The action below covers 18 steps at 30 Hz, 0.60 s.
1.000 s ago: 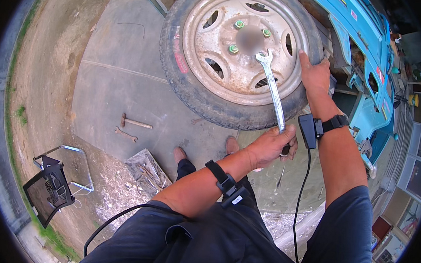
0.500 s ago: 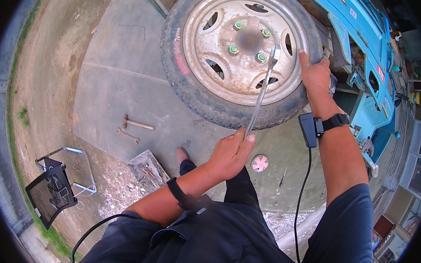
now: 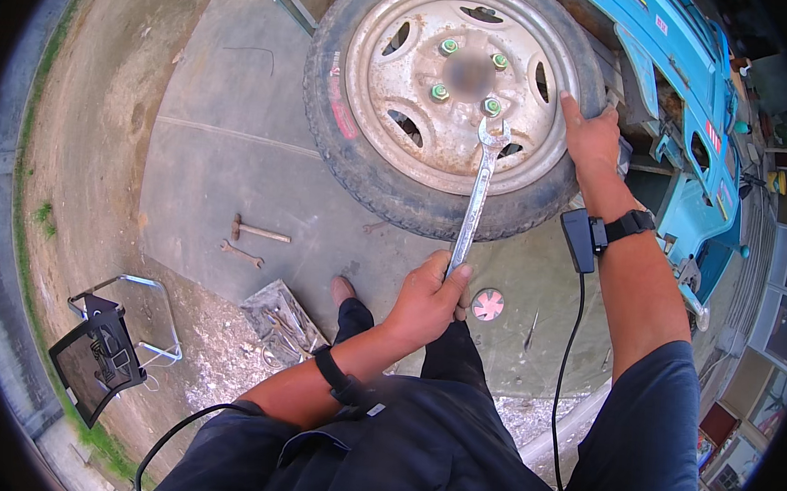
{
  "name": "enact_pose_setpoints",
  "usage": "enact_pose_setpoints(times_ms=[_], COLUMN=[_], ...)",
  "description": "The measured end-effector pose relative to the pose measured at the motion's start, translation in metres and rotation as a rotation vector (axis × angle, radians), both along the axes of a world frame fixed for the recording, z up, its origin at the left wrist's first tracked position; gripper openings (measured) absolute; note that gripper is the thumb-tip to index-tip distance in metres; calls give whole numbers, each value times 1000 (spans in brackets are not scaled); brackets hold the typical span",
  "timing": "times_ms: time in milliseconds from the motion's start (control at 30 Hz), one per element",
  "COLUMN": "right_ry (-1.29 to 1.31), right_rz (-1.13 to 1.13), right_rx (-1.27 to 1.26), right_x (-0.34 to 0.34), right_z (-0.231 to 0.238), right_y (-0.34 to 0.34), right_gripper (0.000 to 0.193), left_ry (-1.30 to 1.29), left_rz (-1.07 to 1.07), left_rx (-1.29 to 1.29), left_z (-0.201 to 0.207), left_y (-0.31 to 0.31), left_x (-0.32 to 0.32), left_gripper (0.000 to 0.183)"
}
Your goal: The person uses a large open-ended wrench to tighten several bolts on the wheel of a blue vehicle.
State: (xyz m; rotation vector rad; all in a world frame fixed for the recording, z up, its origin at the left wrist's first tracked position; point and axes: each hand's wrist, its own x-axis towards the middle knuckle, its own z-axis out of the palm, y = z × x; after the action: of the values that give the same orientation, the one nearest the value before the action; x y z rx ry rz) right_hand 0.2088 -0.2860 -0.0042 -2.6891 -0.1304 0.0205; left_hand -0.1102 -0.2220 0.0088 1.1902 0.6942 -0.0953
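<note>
My left hand point(image 3: 431, 294) is closed around the shank of a long silver open-ended spanner point(image 3: 476, 206). The spanner's forked jaw lies flat to view just below the lower-right wheel nut point(image 3: 492, 106), seemingly apart from it. In front of me is a wheel with a rusty white steel rim point(image 3: 378, 80) and a black tyre point(image 3: 353, 171). Several green-marked nuts ring its hub, whose middle is blurred. My right hand point(image 3: 592, 143) grips the tyre's right side, thumb toward the rim and fingers over the tread, partly hidden.
A hammer point(image 3: 262, 233) and another spanner point(image 3: 242, 254) lie on the floor at left, near a tray of tools point(image 3: 284, 324). A pink-and-white disc point(image 3: 488, 304) sits by my leg. Blue vehicle bodywork point(image 3: 671, 55) stands at right; a metal-framed chair point(image 3: 98, 353) is at far left.
The spanner has rolled in my left hand from edge-on to flat, and its jaw has dropped slightly away from the nut. My right hand stays on the tyre.
</note>
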Motion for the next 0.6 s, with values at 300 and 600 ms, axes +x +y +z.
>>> enact_pose_setpoints(times_ms=[300,600], right_ry=[27,27], right_rz=[8,-15], right_rx=[-10,-15], right_x=[-1,0], right_z=[4,3], right_y=[0,1], right_gripper=[107,107], left_ry=[21,64], left_rz=[30,90], left_rx=[90,70], left_z=[5,9], left_y=[-13,-15], left_x=[27,38], left_gripper=[25,24])
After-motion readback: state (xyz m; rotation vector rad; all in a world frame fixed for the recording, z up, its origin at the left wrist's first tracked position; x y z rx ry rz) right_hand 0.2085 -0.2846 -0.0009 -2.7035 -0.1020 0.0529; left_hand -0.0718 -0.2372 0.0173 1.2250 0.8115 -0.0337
